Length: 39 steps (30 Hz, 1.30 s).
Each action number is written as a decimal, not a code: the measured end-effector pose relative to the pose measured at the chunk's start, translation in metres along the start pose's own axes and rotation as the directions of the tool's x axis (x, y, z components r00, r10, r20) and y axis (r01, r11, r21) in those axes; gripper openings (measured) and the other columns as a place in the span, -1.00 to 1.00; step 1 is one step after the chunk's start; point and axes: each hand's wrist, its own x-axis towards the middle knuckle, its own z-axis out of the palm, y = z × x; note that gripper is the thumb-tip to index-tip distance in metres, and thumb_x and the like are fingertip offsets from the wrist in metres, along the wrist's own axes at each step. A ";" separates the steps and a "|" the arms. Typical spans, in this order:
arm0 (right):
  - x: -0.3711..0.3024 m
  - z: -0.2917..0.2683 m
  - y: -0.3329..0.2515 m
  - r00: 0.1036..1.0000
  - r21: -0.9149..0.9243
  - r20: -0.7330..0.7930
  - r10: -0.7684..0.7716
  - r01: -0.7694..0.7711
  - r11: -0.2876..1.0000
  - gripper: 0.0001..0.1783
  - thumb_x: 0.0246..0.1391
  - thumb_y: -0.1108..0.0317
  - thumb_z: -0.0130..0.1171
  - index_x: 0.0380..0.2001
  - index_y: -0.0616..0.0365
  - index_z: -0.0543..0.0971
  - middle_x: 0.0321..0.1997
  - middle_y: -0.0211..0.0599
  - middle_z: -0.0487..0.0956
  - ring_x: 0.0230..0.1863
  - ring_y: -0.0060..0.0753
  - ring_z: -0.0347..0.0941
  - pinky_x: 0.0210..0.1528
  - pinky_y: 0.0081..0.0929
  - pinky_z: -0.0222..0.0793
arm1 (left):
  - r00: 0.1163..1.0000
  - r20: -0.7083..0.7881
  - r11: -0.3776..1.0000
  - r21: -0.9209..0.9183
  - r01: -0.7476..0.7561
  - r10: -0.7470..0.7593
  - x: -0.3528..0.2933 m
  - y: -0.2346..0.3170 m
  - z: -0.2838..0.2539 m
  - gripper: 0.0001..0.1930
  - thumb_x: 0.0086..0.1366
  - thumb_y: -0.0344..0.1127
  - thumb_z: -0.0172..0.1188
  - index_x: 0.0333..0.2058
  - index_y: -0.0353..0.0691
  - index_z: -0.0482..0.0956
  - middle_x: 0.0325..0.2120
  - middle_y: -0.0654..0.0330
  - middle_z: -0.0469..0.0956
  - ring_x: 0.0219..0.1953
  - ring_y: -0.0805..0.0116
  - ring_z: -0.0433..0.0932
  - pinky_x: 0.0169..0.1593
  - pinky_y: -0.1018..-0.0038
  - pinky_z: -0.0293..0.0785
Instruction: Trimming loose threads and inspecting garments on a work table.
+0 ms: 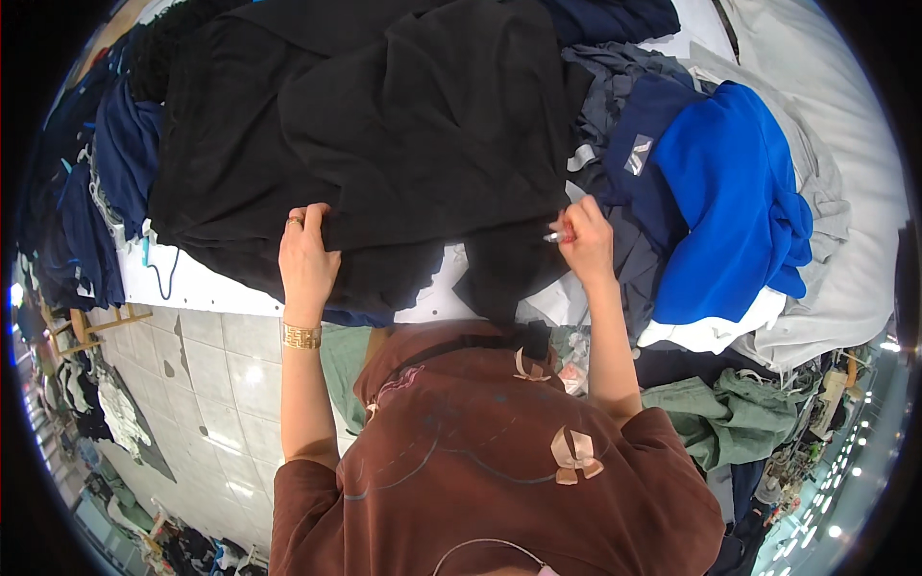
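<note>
A large black garment lies spread and wrinkled over the white table before me. My left hand is closed on its near edge, fingers curled over the cloth, with a gold band at the wrist. At the garment's right corner my right hand is closed round a small tool with a silvery tip and a reddish body; its exact kind is hard to make out. That hand is against the black cloth, but whether it also pinches the edge cannot be told. More black cloth hangs down below the edge between my hands.
To the right are piled a bright blue garment, a navy one and grey cloth. Navy garments heap up at the left. The white table edge runs close to my body. Green cloth lies lower right.
</note>
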 end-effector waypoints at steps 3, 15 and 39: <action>-0.022 0.002 0.002 0.999 0.018 0.034 0.002 -0.003 1.000 -0.76 -0.32 0.58 0.24 -0.62 0.17 0.35 -0.48 -0.23 0.32 -0.47 -0.13 0.39 -0.48 -0.26 0.33 | 0.999 -0.005 0.996 0.081 -0.040 0.040 -0.012 -0.009 0.006 -0.57 -0.09 -0.54 0.22 -0.16 -0.21 0.40 -0.22 0.04 0.41 -0.16 0.03 0.43 -0.11 0.28 0.39; -0.045 0.016 0.012 0.990 0.067 -0.035 0.135 -0.133 0.989 -0.77 -0.31 0.64 0.17 -0.60 0.21 0.31 -0.49 -0.20 0.29 -0.53 -0.11 0.33 -0.51 -0.30 0.28 | 1.000 -0.027 0.997 0.075 0.011 -0.009 -0.018 -0.002 0.008 -0.41 -0.13 -0.47 0.30 -0.04 -0.21 0.34 -0.13 -0.02 0.39 -0.06 0.01 0.38 0.01 0.24 0.30; -0.005 0.018 -0.067 0.920 0.505 0.215 0.328 -0.392 0.769 -0.69 0.08 0.23 0.19 -0.47 0.25 0.37 -0.59 -0.24 0.33 -0.63 -0.46 0.17 -0.56 -0.53 0.12 | 0.390 0.898 -0.807 -0.379 0.453 -0.204 -0.028 0.115 0.063 -0.76 0.16 -0.19 0.30 -0.41 -0.15 0.43 -0.49 0.30 0.44 -0.39 0.46 0.48 -0.29 0.56 0.42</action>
